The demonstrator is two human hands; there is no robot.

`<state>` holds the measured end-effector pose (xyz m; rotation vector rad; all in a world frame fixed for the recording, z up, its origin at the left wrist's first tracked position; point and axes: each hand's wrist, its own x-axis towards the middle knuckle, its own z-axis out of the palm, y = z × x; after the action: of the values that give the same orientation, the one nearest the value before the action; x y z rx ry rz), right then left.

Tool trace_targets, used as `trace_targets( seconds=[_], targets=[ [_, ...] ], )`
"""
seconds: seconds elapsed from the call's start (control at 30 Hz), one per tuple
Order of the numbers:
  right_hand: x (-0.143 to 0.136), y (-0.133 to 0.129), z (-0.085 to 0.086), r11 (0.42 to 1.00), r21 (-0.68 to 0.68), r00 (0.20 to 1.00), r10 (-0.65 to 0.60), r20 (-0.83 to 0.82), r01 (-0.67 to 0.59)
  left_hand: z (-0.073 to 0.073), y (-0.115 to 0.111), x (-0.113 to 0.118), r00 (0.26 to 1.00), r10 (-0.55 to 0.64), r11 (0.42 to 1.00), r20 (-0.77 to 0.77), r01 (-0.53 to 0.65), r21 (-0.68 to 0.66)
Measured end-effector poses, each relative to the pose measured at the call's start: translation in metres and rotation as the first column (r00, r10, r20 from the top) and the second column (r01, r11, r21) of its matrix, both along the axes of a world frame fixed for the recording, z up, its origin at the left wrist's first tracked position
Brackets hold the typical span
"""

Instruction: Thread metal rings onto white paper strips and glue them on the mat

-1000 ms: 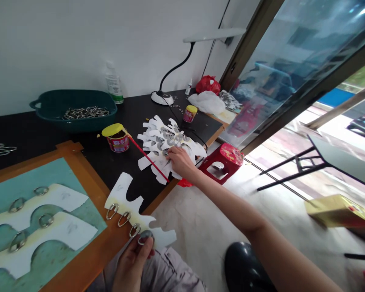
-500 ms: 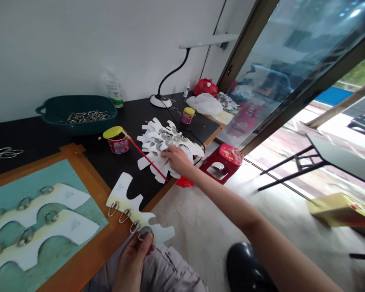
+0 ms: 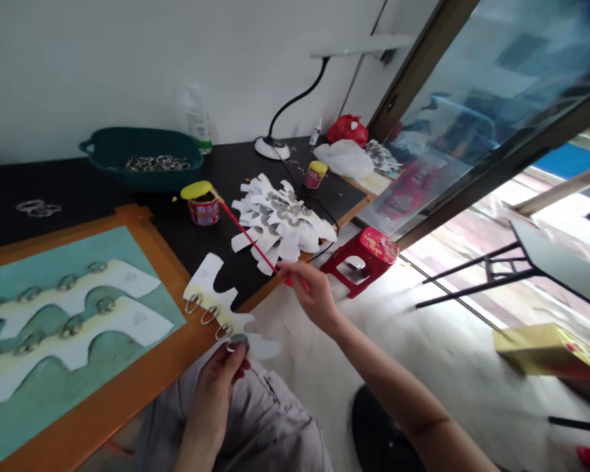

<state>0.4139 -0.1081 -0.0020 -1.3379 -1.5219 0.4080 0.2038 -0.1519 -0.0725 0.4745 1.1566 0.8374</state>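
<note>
My left hand (image 3: pixel 221 373) pinches the lower end of a white cut-out strip (image 3: pixel 204 280) that has several metal rings along a yellowish band. My right hand (image 3: pixel 309 288) is at the table edge, its fingers closed at the near end of a red stick (image 3: pixel 250 239). The stick's far end rests on an open can (image 3: pixel 204 211) with a yellow lid folded back. Behind the stick lies a pile of white cut-outs with rings (image 3: pixel 295 219). On the left, more ringed strips (image 3: pixel 137 321) lie on a teal board (image 3: pixel 128 242) with an orange border.
A dark green basin (image 3: pixel 142 141) holds metal rings; loose rings (image 3: pixel 38 208) lie near it. Beyond the pile are a second can (image 3: pixel 315 174), a desk lamp (image 3: pixel 272 148) and plastic bags (image 3: pixel 344 157). A red stool (image 3: pixel 368 255) stands right of the table.
My right hand has left the pile of cut-outs and come nearer, to the end of the red stick. My left hand still holds the strip. The camera view has shifted.
</note>
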Motion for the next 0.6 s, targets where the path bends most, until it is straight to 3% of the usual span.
trace_targets(
  seconds=[0.1, 0.23, 0.37, 0.47, 0.53, 0.6],
  targets=[
    [-0.024, -0.031, -0.011, 0.995, -0.069, 0.996, 0.067, -0.057, -0.071, -0.001, -0.001, -0.001, 1.0, -0.007, 1.0, 0.026, 0.007, 0.015],
    [-0.023, -0.03, -0.012, 0.998, -0.056, 0.999, -0.012, -0.041, 0.01, -0.002, -0.003, -0.003, 0.999, -0.023, 1.0, 0.044, 0.022, 0.015],
    [-0.012, -0.004, 0.007, 0.99, -0.037, 0.99, -0.139, -0.033, 0.138, -0.001, -0.003, -0.003, 0.999, -0.031, 0.999, 0.03, 0.031, 0.019],
    [-0.017, 0.008, 0.027, 0.988, 0.04, 0.988, -0.144, -0.061, 0.146, 0.0, -0.002, -0.001, 0.999, -0.039, 0.999, 0.033, 0.038, 0.028],
    [-0.028, 0.001, 0.032, 0.991, 0.106, 0.996, -0.076, -0.044, 0.08, 0.0, -0.002, -0.001, 0.999, -0.034, 0.998, 0.022, 0.033, 0.044],
    [-0.041, -0.029, 0.028, 0.985, 0.173, 1.0, 0.005, -0.011, -0.003, -0.001, -0.003, -0.002, 1.0, -0.023, 0.997, -0.02, 0.025, 0.076]
  ],
)
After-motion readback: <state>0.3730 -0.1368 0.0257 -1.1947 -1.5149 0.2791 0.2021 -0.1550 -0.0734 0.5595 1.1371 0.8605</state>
